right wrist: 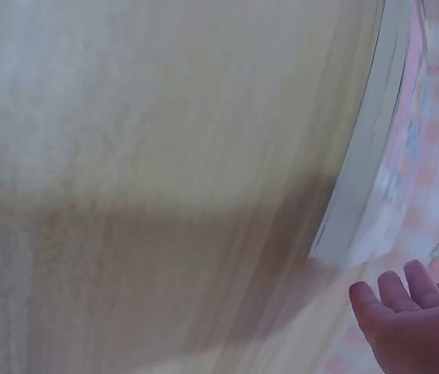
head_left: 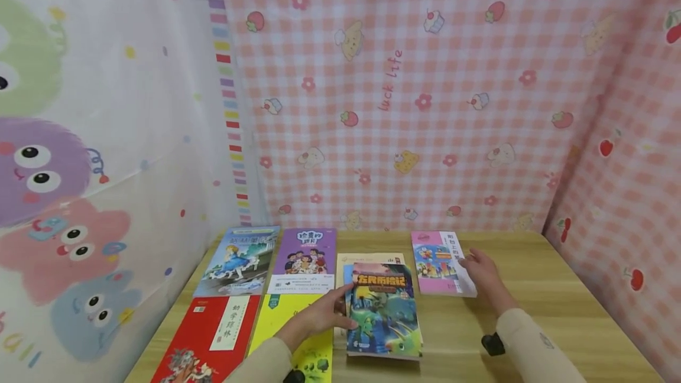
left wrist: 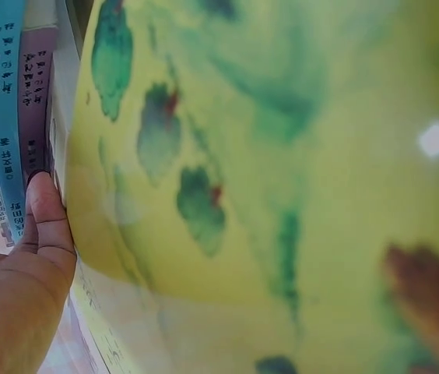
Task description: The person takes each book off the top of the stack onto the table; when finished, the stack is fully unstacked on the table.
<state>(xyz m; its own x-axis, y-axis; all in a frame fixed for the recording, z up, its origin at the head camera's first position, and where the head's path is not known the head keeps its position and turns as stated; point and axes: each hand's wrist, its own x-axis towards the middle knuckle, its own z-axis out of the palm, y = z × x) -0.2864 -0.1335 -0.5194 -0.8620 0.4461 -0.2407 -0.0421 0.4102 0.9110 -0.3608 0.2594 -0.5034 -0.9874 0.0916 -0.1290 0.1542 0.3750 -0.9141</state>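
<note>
My left hand (head_left: 332, 312) rests its fingers against the left side of a small stack of books. On top lies a colourful green and blue storybook (head_left: 385, 318), over a light blue book and a cream book (head_left: 367, 259). In the left wrist view the thumb touches the lower end of a purple spine (left wrist: 34, 101), beside a light blue spine (left wrist: 5, 132). At the right edge of a pink and white book (head_left: 438, 262), my right hand (head_left: 486, 279) has its fingers extended. The right wrist view has that hand (right wrist: 418, 331) just below the page edges (right wrist: 363, 148).
Left of the stack lie a blue illustrated book (head_left: 234, 262), a purple book (head_left: 305, 253), a red book (head_left: 204, 336) and a yellow book (head_left: 271, 318). A pink checked cloth (head_left: 399, 135) hangs behind the wooden table (head_left: 532, 265); a white printed cloth (head_left: 133, 164) hangs at left.
</note>
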